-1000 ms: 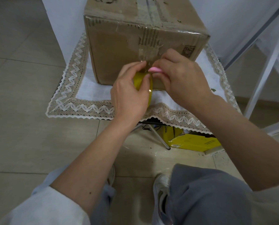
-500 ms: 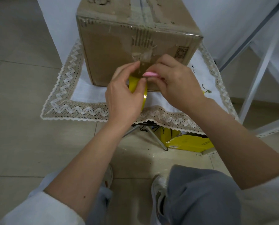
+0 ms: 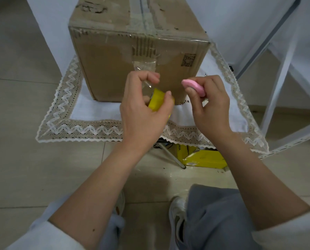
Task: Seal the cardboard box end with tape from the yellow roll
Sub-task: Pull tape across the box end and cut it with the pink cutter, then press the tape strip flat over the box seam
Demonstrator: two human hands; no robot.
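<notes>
A brown cardboard box stands on a low table with its near end facing me. A strip of clear tape runs down from the top seam onto that end. My left hand grips the yellow tape roll just in front of the box's lower edge, with clear tape stretched from the roll up to my fingertips. My right hand is to the right of the roll and apart from it, and pinches a small pink cutter.
A white cloth with a lace border covers the table under the box. A yellow package and metal table legs sit on the tiled floor below. A white frame stands at right. My knees and shoes are at the bottom.
My right hand has pulled away to the right with the pink cutter. The left hand with the yellow roll has dropped slightly lower, off the taped spot on the box end.
</notes>
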